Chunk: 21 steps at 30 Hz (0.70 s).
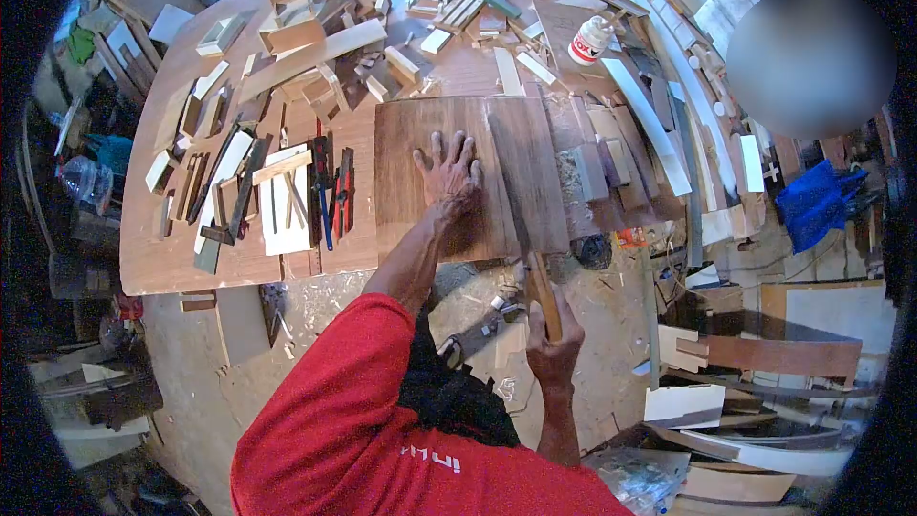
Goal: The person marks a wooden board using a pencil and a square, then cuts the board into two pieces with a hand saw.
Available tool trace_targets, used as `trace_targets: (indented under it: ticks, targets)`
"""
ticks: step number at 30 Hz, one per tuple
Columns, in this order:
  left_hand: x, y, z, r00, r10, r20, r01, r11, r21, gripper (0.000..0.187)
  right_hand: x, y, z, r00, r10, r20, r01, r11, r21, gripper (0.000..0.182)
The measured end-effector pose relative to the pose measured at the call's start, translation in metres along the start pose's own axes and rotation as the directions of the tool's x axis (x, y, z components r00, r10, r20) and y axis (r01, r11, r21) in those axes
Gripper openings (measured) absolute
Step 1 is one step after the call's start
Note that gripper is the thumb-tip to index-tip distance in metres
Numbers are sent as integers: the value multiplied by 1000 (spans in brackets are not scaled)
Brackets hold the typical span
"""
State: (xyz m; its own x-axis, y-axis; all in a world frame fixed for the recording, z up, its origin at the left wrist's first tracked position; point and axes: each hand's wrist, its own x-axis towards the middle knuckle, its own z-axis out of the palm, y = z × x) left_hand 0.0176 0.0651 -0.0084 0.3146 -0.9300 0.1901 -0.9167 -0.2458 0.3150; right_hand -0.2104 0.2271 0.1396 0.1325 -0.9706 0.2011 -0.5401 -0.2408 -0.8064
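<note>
My left hand (449, 175) lies flat with fingers spread on a brown wood-grained board (406, 215) at the table's near edge. Below that edge, my right hand (556, 336) is wrapped round the wooden handle of what looks like a handsaw (543, 291). From the handle, a long dark strip like its blade runs away from me over the board, to the right of my left hand. Fine detail of the blade is blurred.
The worktable (153, 248) carries scattered wood offcuts, small box frames (291, 19) and a white glue bottle (589, 40). Left of the board lie red-and-black clamp-like tools (342, 196) and a white panel (285, 215). A blue bag (820, 201) and stacked planks are at the right. A person is at upper right.
</note>
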Motion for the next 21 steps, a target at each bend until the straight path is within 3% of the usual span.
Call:
trace_targets:
  ticks: [3, 5, 6, 7, 9, 10, 13, 14, 15, 17, 18, 21]
  targets:
    - [-1, -1, 3, 999, 22, -39, -21, 1000, 17, 51, 14, 0, 6, 998, 52, 20, -51, 998, -47, 35]
    - [-4, 1, 0, 1000, 16, -19, -16, 1000, 9, 51, 34, 0, 18, 945, 286, 157, -287, 958, -16, 36]
    - [0, 0, -2, 1000, 4, -1, -4, 1000, 1, 51, 25, 7, 20, 982, 183, 54, -183, 983, 7, 36]
    - [-5, 1, -2, 1000, 0, 9, 0, 1000, -1, 51, 6, 9, 13, 980, 190, 59, -191, 982, 2, 36]
    - [0, 2, -4, 1000, -3, 14, 3, 1000, 7, 52, -10, 8, 1, 997, -77, -29, 77, 997, -17, 35]
    - [-3, -2, 1, 1000, -11, 22, 10, 1000, 8, 52, -13, 2, -1, 1000, 25, -11, -25, 1000, -7, 35]
    - [-1, 0, 4, 997, 31, -69, -29, 999, 20, 52, 22, 3, 17, 992, 106, 64, -104, 994, -29, 35]
    - [-1, 0, -1, 1000, 14, -21, -14, 1000, 10, 52, 19, 23, 22, 978, 149, 143, -114, 966, -231, 34]
    - [1, 0, -4, 1000, -2, 26, 2, 1000, -1, 53, 16, 20, 21, 980, 145, 136, -112, 967, -227, 34]
    - [-5, 1, 1, 1000, 1, 21, -1, 1000, -5, 53, 1, 7, 8, 984, 172, 47, -172, 985, -1, 34]
    - [1, -1, 0, 1000, 2, 3, -2, 1000, 0, 53, -6, -5, -2, 994, 98, 43, -100, 994, 35, 34]
    - [-1, -2, 4, 999, 25, -26, -25, 1000, -1, 53, 9, 3, 13, 997, 69, 17, -69, 998, 1, 34]
